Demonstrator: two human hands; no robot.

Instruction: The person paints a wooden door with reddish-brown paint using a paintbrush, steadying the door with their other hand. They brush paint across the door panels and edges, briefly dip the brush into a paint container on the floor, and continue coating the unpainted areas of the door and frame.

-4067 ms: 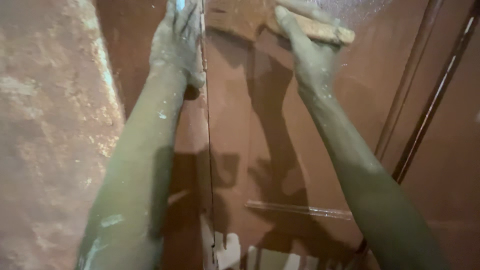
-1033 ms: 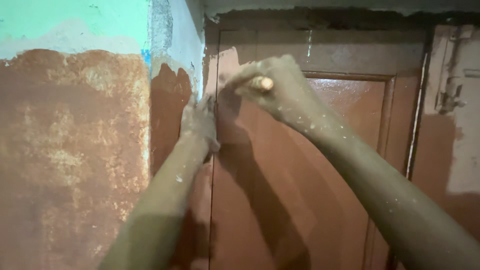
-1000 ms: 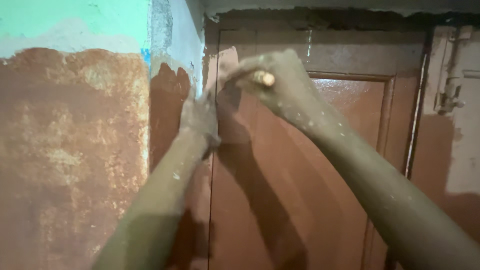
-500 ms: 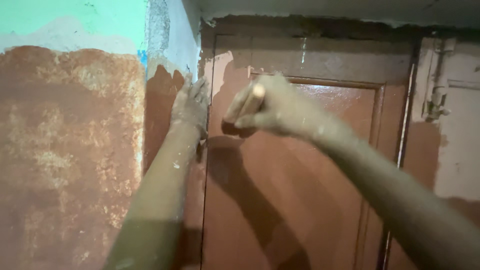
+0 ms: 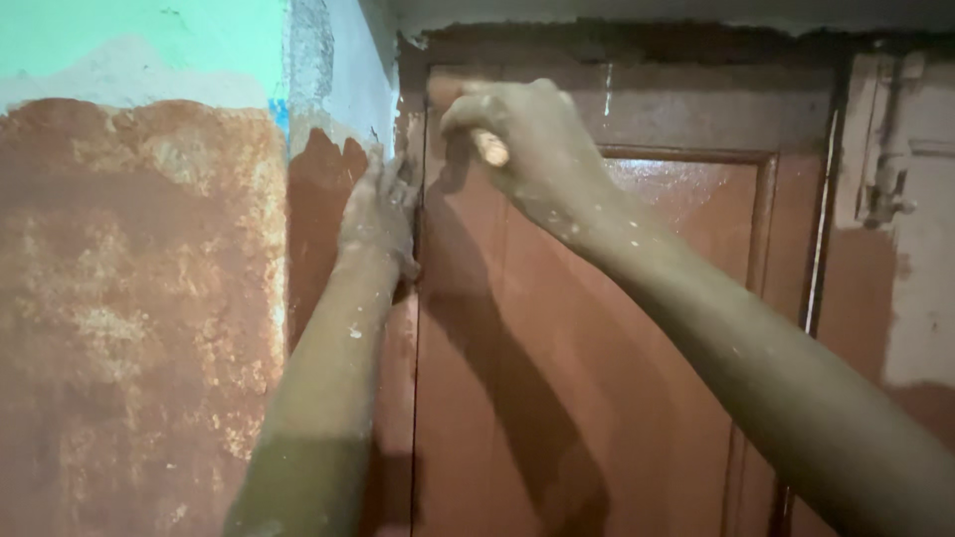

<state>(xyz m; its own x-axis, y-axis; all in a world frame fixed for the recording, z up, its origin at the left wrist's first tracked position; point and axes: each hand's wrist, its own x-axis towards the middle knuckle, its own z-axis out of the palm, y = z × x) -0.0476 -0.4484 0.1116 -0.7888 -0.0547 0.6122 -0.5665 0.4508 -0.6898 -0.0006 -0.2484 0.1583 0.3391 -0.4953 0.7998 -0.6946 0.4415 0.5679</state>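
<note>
Right hand (image 5: 522, 139) clenched around a wooden handle (image 5: 489, 148) high on the brown door (image 5: 597, 348). Left hand (image 5: 380, 209) spread flat, holding nothing, against the door frame (image 5: 408, 129).

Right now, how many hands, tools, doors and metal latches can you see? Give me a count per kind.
Hands: 2, the left hand flat against the door's edge, the right hand with its grip closed on a tool.
Tools: 1, a wooden handle; its working end is hidden.
Doors: 1, a brown door.
Latches: 1, a metal latch.
Total: 5.
</note>
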